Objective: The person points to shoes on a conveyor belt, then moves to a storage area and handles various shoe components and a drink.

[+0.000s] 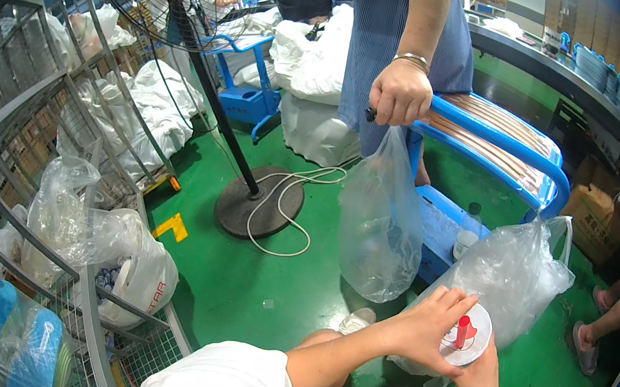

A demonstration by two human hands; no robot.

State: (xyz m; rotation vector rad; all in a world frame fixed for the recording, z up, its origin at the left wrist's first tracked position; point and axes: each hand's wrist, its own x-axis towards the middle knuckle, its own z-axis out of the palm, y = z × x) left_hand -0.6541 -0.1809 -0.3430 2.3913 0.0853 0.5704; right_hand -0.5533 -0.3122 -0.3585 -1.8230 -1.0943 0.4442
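My left hand (pixel 431 327) and my right hand (pixel 479 379) curl round opposite sides of a round white disc-like piece (pixel 480 319). A short red cylinder (pixel 462 333) stands at its middle. The depth of the piece is hidden by my fingers. Just beyond, a clear plastic bag (pixel 517 267) is tied near a bent blue bar, and its lower part reaches behind my hands. A co-worker's hand (pixel 400 93), with a bracelet at the wrist, hangs down in front of me, above a second clear plastic bag (pixel 381 223) with faint contents.
A blue-framed stand (pixel 503 132) with a brown slatted top is beside the co-worker. A standing fan's round base (pixel 259 201) and pale cord (pixel 310 227) lie on the green floor. At left, a metal cage trolley (pixel 85 303) holds bagged goods. Another person's feet (pixel 586 346) are at right.
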